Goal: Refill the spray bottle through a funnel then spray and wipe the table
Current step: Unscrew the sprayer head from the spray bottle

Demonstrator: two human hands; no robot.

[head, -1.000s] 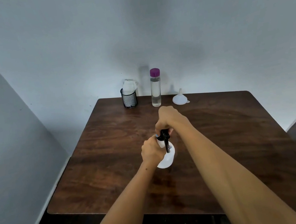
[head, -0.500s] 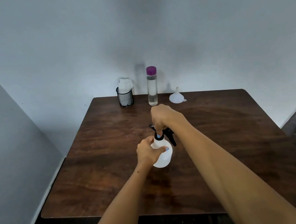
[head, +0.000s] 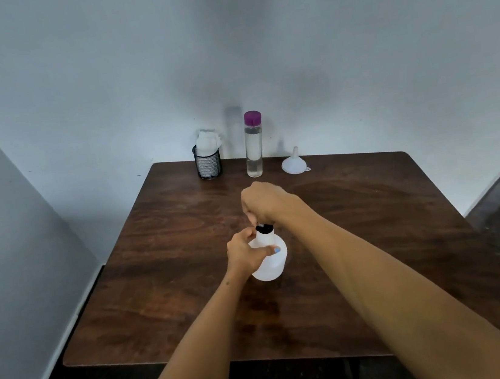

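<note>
Pale walls corner a dark wooden table [head: 375, 236]. Mid-table, the left hand [head: 244, 255] grips the white spray bottle [head: 272, 262]; the right hand [head: 265, 203] clenches its black top [head: 264, 228]. Funnel [head: 294, 162] and purple-capped bottle [head: 254, 145] stand behind. No writing is legible.

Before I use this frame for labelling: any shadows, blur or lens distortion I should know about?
Head view: soft, even light; the tall clear bottle casts a faint shadow on the wall behind it. Wide-angle lens bends the table edges and stretches the forearms. The right hand on the spray bottle cap looks slightly blurred; the left hand is sharper. No strong glare.
</note>
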